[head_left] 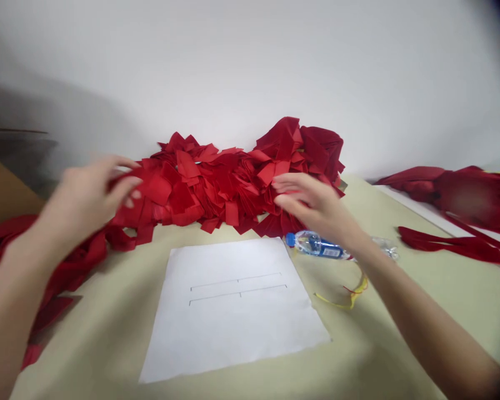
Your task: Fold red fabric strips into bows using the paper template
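A long heap of red fabric pieces (216,183) lies across the back of the table, against the wall. My left hand (91,191) is at the heap's left end, its thumb and fingers curved and apart, with nothing visible between them. Over the right part of the heap is my right hand (310,203), fingers stretched to the left and parted from the thumb; red cloth shows behind them. Whether either hand touches the fabric I cannot tell. Between my forearms lies a white paper sheet (233,328) with two drawn, marked lines.
A clear plastic bottle (316,244) with a blue cap lies partly behind my right forearm. Near it is a yellow strip (350,300). More dark red fabric (462,194) is at the right, and another red pile (75,261) lies under my left arm.
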A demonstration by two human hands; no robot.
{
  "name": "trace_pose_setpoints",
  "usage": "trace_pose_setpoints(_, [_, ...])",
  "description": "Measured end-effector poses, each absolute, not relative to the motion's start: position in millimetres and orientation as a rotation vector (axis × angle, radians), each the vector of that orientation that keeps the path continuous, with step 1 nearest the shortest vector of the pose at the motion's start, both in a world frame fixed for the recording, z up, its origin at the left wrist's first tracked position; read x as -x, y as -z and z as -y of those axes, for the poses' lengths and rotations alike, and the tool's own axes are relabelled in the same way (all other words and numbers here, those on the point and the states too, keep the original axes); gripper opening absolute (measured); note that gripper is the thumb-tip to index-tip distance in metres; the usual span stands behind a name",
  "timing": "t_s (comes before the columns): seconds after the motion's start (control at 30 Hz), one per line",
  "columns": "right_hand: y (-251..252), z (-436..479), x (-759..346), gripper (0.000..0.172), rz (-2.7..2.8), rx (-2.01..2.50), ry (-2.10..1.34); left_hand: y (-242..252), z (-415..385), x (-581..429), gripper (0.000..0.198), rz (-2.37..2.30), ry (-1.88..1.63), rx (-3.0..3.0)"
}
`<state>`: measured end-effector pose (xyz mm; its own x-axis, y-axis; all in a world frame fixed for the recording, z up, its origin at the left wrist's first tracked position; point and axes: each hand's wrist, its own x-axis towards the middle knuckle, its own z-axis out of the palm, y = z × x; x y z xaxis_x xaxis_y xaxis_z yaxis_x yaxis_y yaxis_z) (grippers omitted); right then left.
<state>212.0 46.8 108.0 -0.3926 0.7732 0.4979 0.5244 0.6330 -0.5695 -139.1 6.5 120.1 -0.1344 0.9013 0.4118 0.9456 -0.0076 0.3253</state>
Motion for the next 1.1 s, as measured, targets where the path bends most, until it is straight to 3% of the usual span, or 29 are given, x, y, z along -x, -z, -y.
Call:
trace_pose_setpoints(0.1, [-102.2,-32.3,-160.1,0.064,2.194,0.837,-0.692,-108.8,-4.5,82.9,0.030,2.040,0.827,2.368])
trace_pose_setpoints(0.2, [-97.5,-21.3,-133.6,0.026,2.250,0.863,-0.807,-91.8,-3.2,54.1,0.023,1.966,0.960,2.722])
trace_pose_setpoints(0.27, [-94.6,-21.0,-129.9,0.016,2.242,0.893,-0.852,-83.5,-2.6,48.4,0.025,1.985,1.102,2.859])
trace_pose_setpoints(0.4, [-88.1,-40.7,-151.6,0.019,2.141,0.956,-0.900,-71.9,-3.5,57.7,0.030,2.109,1.324,3.283])
trace_pose_setpoints(0.47, [-86.4,-54.9,-178.2,0.024,2.023,1.026,-0.876,-63.1,-4.5,70.9,0.021,2.213,1.164,3.434])
trace_pose_setpoints(0.6, [-87.3,-70.1,-253.9,0.030,1.780,1.348,-0.829,-38.1,-4.9,107.2,0.026,2.433,0.914,3.417])
trace_pose_setpoints(0.8, [-81.6,-56.9,-350.9,0.029,1.668,1.739,-0.637,-16.0,-2.9,147.9,0.015,2.724,0.613,3.284])
trace_pose_setpoints(1.0, [-76.4,-41.0,-353.5,0.032,1.541,1.700,-0.723,-21.5,0.4,120.8,0.016,2.839,0.746,3.097])
trace_pose_setpoints(1.1, [-74.6,-25.0,-297.2,0.028,1.721,1.498,-0.866,-28.2,9.5,71.2,0.017,2.847,1.060,3.080])
